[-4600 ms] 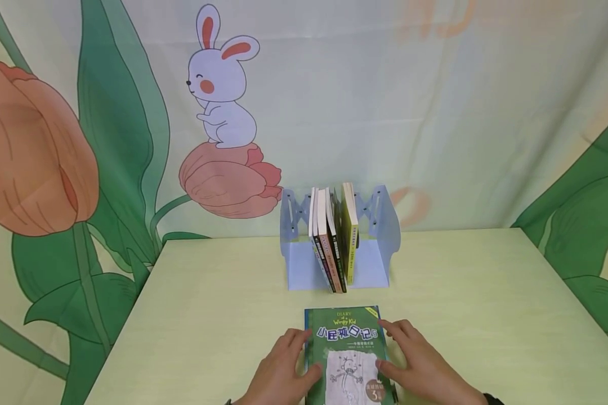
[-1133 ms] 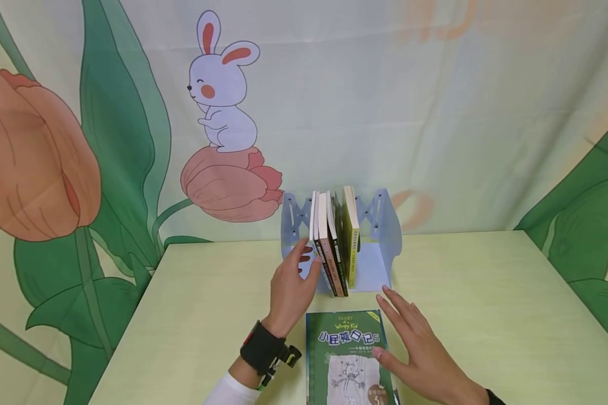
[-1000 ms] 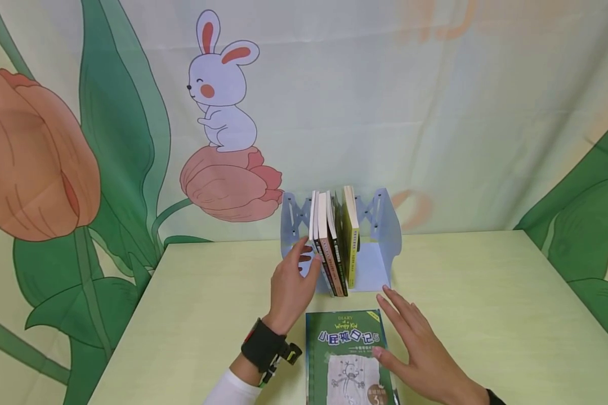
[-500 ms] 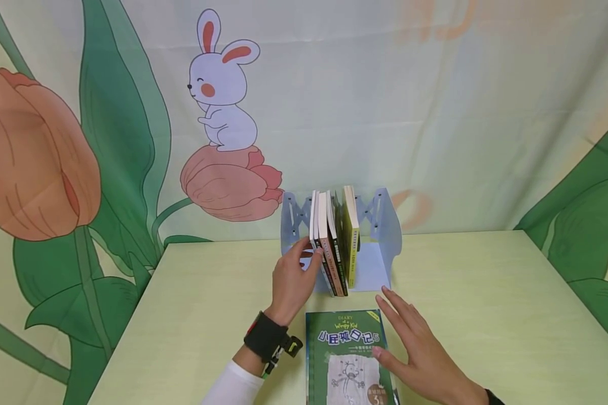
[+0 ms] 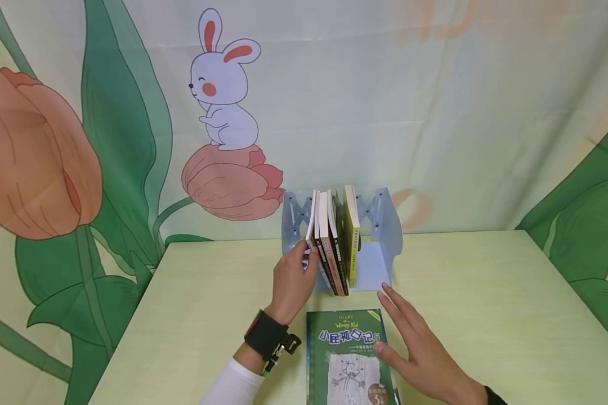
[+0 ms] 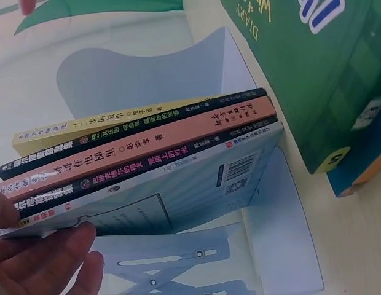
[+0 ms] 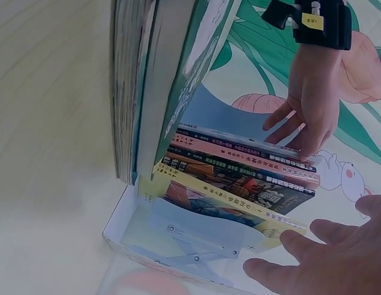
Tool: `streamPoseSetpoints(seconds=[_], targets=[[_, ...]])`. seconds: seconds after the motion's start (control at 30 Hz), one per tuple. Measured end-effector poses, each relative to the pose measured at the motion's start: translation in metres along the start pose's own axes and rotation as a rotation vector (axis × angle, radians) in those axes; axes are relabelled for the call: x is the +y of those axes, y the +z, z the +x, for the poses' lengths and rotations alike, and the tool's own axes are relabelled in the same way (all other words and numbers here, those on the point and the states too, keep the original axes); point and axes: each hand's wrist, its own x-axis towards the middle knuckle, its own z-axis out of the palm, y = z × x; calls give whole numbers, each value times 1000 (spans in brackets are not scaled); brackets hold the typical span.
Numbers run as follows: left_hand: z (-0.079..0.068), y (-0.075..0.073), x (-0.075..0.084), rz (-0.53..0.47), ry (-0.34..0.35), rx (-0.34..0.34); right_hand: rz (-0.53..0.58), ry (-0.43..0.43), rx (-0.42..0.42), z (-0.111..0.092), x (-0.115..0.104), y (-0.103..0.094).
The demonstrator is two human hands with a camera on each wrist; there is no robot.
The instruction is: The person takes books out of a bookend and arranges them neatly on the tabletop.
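Note:
A blue metal bookend rack (image 5: 375, 269) holds several upright books near the back of the table. My left hand (image 5: 291, 284) pinches the upper part of the leftmost one, a thin pale-blue book (image 6: 184, 196), thumb at its spine and fingers against its cover. Right beside it lean dark-spined books and a pink-spined book (image 5: 334, 261); a yellow book (image 5: 354, 253) stands at the right of the row. My right hand (image 5: 428, 351), fingers spread, hovers by the right edge of a green book (image 5: 344, 333) lying flat. Its fingers hold nothing.
Under the green book, more books (image 7: 126, 92) form a stack at the table's front. A pale yellow-green tabletop (image 5: 486, 292) surrounds the rack. Behind hangs a curtain (image 5: 334, 101) printed with a rabbit and tulips.
My left hand left the green book's side, reached to the rack and closed on the pale-blue book, whose top now tips slightly toward me. My right hand shifted slightly up and right.

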Motion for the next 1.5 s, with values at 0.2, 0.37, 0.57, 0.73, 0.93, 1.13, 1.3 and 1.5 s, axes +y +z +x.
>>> streamPoseSetpoints(seconds=[0.2,0.37,0.57,0.73,0.93,1.13,1.3,1.5], targets=[[2,1,0,110,15,17,7,0,-6,1,1,0],[5,1,0,190,28,28,-4,-21,-2,1,2,0],[6,4,-1,203,45,32,-14,-44,-4,0,4,1],[5,7,-3,216,28,-6,-14,-50,-4,0,4,0],[3,12,-4,237,35,-36,-17,-52,-6,0,5,-1],[3,15,-5,285,74,-15,-16,-56,-3,2,5,-1],[5,16,-6,296,87,14,-21,-68,8,4,6,-3],[7,16,-5,291,92,20,-33,-79,18,8,6,-4]])
